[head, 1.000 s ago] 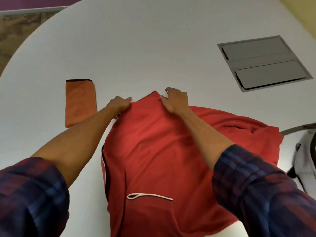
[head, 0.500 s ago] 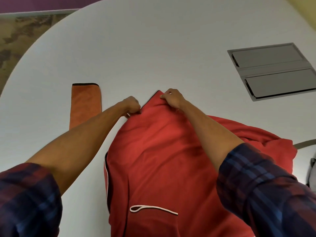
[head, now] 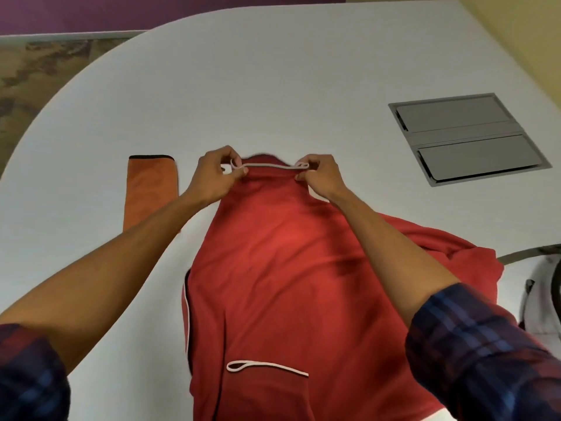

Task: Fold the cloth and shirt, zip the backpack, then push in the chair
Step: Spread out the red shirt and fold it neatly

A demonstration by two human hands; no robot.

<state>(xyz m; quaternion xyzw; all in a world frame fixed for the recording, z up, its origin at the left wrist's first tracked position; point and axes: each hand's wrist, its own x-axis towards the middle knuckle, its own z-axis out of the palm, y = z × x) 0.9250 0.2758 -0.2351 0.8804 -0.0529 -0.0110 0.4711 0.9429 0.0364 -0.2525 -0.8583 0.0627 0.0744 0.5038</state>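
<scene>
While the orange cloth lies already folded into a narrow strip at the left of the frame, flat on the white desk, both hands are busy on the red shirt in the middle. Left hand sits just right of the cloth, fingers pinched shut on one end of the shirt's white-trimmed far edge. Right hand mirrors it, fingers closed on the other end, so the trim is stretched in a line between them, a bit above centre frame. Shirt body runs from there down to the bottom edge, with a white-piped pocket low in the middle and a bunched-up part off to the right. Plaid sleeves are pushed up both forearms. Upper right there's a grey hatch set into the desk. Far right edge, a bit of the pale backpack pokes in, mostly cut off, so can't tell about its zip.
</scene>
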